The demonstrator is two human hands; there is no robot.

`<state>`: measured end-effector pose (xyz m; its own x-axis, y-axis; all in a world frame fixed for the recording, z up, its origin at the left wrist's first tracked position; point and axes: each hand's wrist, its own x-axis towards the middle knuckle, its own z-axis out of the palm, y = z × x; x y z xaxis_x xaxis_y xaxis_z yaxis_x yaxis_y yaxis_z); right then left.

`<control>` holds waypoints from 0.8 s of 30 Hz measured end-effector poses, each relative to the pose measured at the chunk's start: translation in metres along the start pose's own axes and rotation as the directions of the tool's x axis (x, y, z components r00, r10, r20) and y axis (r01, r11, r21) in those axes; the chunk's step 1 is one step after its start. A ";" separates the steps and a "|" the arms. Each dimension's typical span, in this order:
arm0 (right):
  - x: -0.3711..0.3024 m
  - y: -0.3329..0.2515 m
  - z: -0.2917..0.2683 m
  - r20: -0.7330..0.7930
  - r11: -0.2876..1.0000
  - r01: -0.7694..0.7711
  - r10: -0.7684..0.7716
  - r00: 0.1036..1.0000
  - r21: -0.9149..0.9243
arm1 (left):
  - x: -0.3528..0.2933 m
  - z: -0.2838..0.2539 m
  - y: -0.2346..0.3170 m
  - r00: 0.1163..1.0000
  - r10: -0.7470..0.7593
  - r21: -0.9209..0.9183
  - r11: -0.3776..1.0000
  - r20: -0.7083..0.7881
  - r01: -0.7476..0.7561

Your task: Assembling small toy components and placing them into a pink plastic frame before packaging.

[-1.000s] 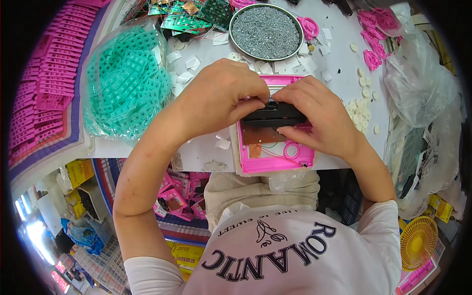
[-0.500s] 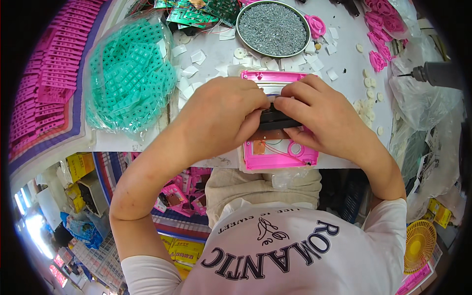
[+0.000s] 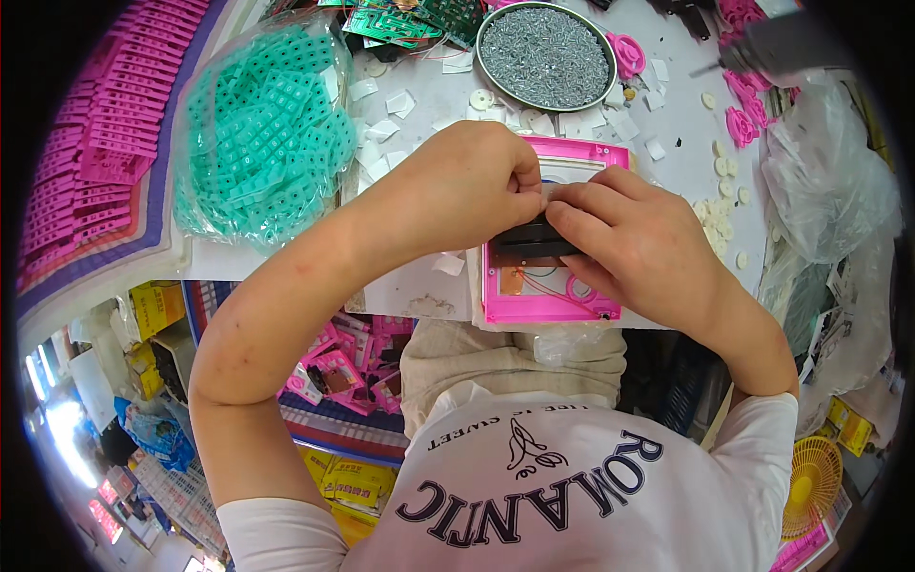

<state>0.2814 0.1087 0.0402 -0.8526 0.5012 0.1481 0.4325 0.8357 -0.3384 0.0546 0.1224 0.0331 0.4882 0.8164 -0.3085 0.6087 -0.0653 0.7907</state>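
A pink plastic casing (image 3: 553,311) lies in front of me at the table's near edge, with thin wires and a copper-coloured patch inside. Across its middle is a long black plastic part (image 3: 526,242). My right hand (image 3: 640,234) grips the right end of this part, fingers on top and thumb side lower down. Above the casing, my left hand (image 3: 481,181) is closed in a pinch beside the right fingertips. Whatever lies between the left fingertips is hidden.
A bag of turquoise keypads (image 3: 262,143) and stacked pink parts (image 3: 119,105) lie left. Beyond the casing stands a round tin of small screws (image 3: 546,57), near green circuit boards (image 3: 396,24). A blurred grey screwdriver-like tool (image 3: 782,46) hangs upper right, above pale discs (image 3: 715,214).
My left hand has come off the black part and risen slightly, now pinched by the right fingertips. The grey tool has shifted up and left. The whole view has shifted slightly.
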 end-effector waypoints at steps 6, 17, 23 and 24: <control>0.000 -0.012 -0.003 0.022 0.999 -0.026 0.027 0.999 -0.041 | 0.005 -0.007 0.002 0.984 -0.123 -0.015 0.992 0.129 0.126; 0.001 -0.023 0.003 -0.007 0.989 -0.091 0.091 0.996 -0.120 | 0.011 -0.008 0.007 0.985 -0.058 0.062 0.997 0.161 0.049; -0.004 0.007 0.006 -0.037 0.982 -0.041 0.049 0.998 0.183 | 0.015 -0.009 -0.004 0.974 0.175 0.195 0.960 0.140 -0.201; -0.006 0.008 0.006 -0.042 0.976 -0.063 0.073 0.996 0.208 | 0.020 -0.015 -0.002 0.977 0.169 0.231 0.953 0.134 -0.196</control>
<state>0.2883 0.1106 0.0309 -0.8059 0.5696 0.1616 0.4145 0.7376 -0.5331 0.0541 0.1477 0.0331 0.6631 0.7095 -0.2385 0.6285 -0.3548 0.6922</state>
